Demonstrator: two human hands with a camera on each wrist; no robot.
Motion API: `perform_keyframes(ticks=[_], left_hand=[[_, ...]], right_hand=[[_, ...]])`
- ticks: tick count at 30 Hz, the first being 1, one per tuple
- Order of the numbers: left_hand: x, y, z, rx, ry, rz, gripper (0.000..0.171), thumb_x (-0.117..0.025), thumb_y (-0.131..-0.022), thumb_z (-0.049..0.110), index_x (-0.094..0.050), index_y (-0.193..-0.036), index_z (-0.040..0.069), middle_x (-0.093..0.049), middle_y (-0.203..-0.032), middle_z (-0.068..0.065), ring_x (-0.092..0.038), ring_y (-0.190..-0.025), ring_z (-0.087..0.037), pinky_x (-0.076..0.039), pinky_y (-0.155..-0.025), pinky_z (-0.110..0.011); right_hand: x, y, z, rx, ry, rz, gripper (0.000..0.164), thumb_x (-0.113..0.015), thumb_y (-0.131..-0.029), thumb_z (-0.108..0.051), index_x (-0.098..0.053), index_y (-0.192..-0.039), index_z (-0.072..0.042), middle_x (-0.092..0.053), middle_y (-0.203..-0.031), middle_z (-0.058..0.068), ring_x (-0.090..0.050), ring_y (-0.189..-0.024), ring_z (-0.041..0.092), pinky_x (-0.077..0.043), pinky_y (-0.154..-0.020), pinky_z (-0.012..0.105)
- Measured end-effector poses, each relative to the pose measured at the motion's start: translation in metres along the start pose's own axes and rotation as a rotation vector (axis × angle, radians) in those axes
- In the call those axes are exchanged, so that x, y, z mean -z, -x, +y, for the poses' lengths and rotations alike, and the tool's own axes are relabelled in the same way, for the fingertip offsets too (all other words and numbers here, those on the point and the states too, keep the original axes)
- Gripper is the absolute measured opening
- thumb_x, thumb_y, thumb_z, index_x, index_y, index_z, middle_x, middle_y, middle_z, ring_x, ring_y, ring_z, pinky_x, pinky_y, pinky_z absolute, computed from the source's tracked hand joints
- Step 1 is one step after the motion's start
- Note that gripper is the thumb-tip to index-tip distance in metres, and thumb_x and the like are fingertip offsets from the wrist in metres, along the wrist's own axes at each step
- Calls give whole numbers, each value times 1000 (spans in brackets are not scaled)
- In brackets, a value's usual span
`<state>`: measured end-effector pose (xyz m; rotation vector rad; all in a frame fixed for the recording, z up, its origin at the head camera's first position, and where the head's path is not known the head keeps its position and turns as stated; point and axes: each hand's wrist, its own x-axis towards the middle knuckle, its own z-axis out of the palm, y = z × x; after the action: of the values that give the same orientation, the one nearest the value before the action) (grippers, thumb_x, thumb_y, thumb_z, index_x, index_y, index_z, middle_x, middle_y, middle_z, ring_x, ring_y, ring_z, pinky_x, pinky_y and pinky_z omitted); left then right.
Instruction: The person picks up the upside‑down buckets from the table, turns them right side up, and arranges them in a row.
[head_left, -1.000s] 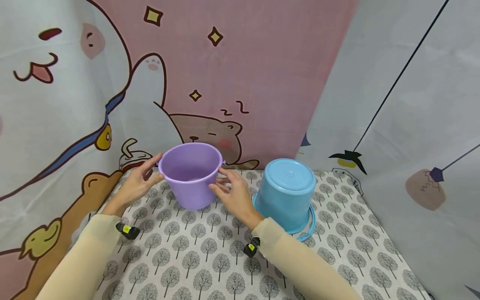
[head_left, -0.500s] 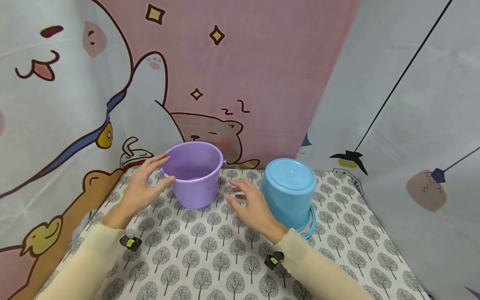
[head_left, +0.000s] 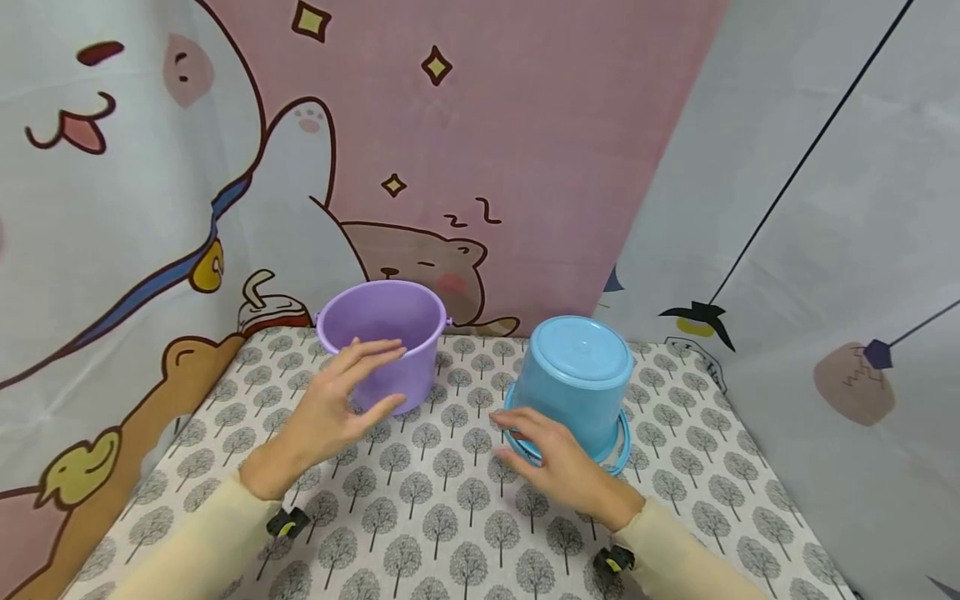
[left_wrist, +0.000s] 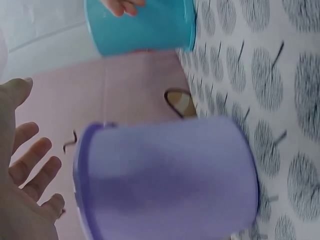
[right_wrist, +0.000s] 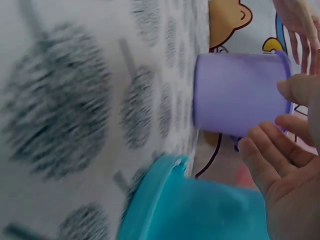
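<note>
A purple bucket [head_left: 397, 379] stands upright on the table, its mouth facing up. To its right a light blue bucket [head_left: 577, 400] sits upside down, base on top, with its handle [head_left: 621, 446] resting on the cloth around the rim. My left hand [head_left: 330, 412] hovers in front of the purple bucket, fingers extended and holding nothing; the left wrist view shows a gap between the hand and the purple bucket [left_wrist: 165, 180]. My right hand [head_left: 562, 462], also holding nothing, is in front of the blue bucket, partly covering its lower edge. In the right wrist view its fingers are relaxed.
A cloth with a grey tree print [head_left: 442, 525] covers the table. Behind stands a pink and white curtain [head_left: 540, 167] with cartoon animals, and a pale curtain [head_left: 810, 250] borders the right side.
Both hands have let go of the purple bucket, which stays standing. My right hand has moved right and nearer me, to the blue bucket; my left has drawn back toward me and rightward.
</note>
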<state>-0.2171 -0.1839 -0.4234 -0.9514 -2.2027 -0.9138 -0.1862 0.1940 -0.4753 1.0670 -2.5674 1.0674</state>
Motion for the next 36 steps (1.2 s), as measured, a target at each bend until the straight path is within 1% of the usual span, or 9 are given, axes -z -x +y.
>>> perform_keyframes(ticks=[2,5,8,12,17,22,26,31,36], left_hand=[[-9,0,6,-27,6,-17,67,-98,-91,15,-74,-153,8,-72,-161,-15,-67,-151,-48,-40,-139,-74],[-23,-1,13,-84,9,-38,64,-96,-95,20,-73,-153,7,-72,-160,-15,-70,-148,-44,-49,-134,-70],[-36,-3,19,-139,9,-59,66,-97,-93,23,-73,-153,6,-72,-158,-15,-71,-146,-38,-59,-128,-64],[-52,-3,24,-145,1,-127,74,-100,-91,27,-70,-156,7,-71,-160,-13,-71,-147,-32,-63,-127,-56],[-69,-1,25,-64,-8,-258,77,-96,-98,35,-65,-164,10,-69,-165,-10,-70,-151,-30,-61,-129,-52],[-84,-1,23,73,19,-378,80,-90,-103,46,-59,-170,15,-63,-172,-7,-65,-158,-31,-58,-131,-57],[-95,-1,20,146,31,-450,85,-87,-104,51,-54,-174,16,-58,-178,-7,-60,-163,-34,-56,-133,-61],[-109,-2,16,199,15,-509,89,-87,-104,54,-50,-177,19,-53,-182,-8,-56,-166,-35,-53,-136,-61],[-118,-4,14,245,11,-552,93,-88,-103,55,-47,-179,18,-51,-183,-10,-55,-166,-37,-54,-134,-63]], right_hand=[[2,9,4,7,32,-4,50,-80,-112,-19,-69,-160,-11,-73,-159,8,-74,-144,30,-69,-118,48],[6,21,10,12,75,-7,50,-82,-111,-18,-70,-159,-17,-75,-157,5,-74,-144,28,-68,-120,52],[12,31,14,8,89,-16,52,-83,-109,-17,-71,-159,-19,-76,-154,1,-75,-142,27,-67,-120,56],[21,47,22,-40,85,-33,52,-86,-108,-17,-72,-158,-20,-77,-152,-2,-75,-141,25,-68,-118,59],[31,66,38,-72,115,-15,49,-88,-106,-19,-76,-154,-18,-77,-149,-2,-77,-137,23,-73,-110,53],[39,81,57,-28,126,32,45,-93,-101,-14,-80,-144,-14,-79,-140,-2,-82,-121,22,-76,-96,43],[48,90,71,-15,118,67,42,-97,-96,-11,-82,-135,-13,-80,-130,-1,-83,-107,22,-76,-89,39],[63,99,83,-90,185,89,45,-104,-88,-17,-81,-127,-19,-79,-123,-4,-79,-97,16,-74,-85,36],[76,102,94,-197,216,72,55,-109,-81,-29,-78,-125,-17,-73,-121,-2,-73,-99,17,-71,-88,35]])
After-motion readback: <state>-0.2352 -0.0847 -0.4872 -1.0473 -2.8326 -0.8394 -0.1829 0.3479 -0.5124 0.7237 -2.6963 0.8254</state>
